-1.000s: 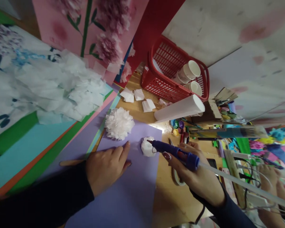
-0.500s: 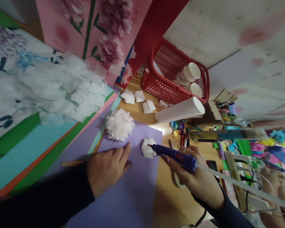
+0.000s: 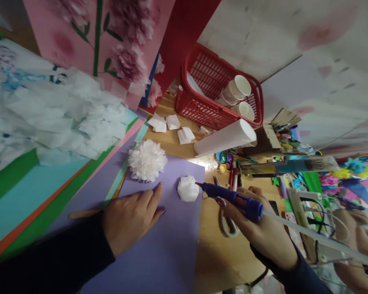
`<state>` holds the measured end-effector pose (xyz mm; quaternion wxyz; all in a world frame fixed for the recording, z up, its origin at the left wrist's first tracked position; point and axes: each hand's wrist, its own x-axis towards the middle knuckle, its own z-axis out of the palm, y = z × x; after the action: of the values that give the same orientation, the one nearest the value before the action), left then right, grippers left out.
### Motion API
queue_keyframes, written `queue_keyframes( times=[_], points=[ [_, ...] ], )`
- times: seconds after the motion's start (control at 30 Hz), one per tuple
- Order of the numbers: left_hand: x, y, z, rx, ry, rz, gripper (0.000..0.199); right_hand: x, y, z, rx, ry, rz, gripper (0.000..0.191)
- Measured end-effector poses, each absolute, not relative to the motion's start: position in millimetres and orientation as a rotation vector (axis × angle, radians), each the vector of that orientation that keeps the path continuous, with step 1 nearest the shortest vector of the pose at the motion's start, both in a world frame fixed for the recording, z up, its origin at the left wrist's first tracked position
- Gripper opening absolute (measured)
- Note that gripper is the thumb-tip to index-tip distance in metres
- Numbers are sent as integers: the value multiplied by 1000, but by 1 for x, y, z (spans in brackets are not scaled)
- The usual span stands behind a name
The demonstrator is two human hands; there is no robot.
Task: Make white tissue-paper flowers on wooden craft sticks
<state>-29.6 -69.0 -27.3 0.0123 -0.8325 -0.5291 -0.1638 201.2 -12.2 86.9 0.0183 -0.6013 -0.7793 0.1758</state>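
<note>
My right hand point(image 3: 260, 222) is wrapped round a blue glue gun point(image 3: 223, 194) with a long pale glue stick point(image 3: 313, 234) out of its back end. Just left of its nozzle, a small rounded white paper piece point(image 3: 188, 188) lies on a purple sheet point(image 3: 168, 241). My left hand point(image 3: 131, 220) rests on that sheet, fingers stretched out and holding nothing. Beyond its fingertips sits a fluffy white paper flower point(image 3: 147, 160). A wooden stick point(image 3: 84, 213) pokes out from under the left wrist.
White tissue pieces point(image 3: 79, 118) are heaped at the left. A red basket point(image 3: 214, 90) holds paper cups point(image 3: 239, 87); a white roll point(image 3: 225, 138) and folded tissue squares point(image 3: 185, 135) lie before it. Scissors point(image 3: 228, 224) are by my right hand. Another person's arms point(image 3: 349, 237) show at far right.
The glue gun's nozzle has moved right, off the small white paper piece. My left hand stays on the purple sheet. The whole view has shifted slightly.
</note>
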Motion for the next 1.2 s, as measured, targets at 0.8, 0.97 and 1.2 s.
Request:
queue_keyframes(
  times=[0.8,0.97,1.2],
  points=[
    [-31,-67,-24,-2596,-1622,-462,36,217,-6,71,-1906,-2258,539,47],
    [-31,-64,-21,-2595,-1567,-456,36,217,-5,70,-1965,-2289,517,46],
    [-31,-65,-21,-2592,-1572,-489,36,216,-4,68,-1996,-2224,583,42]
  ],
)
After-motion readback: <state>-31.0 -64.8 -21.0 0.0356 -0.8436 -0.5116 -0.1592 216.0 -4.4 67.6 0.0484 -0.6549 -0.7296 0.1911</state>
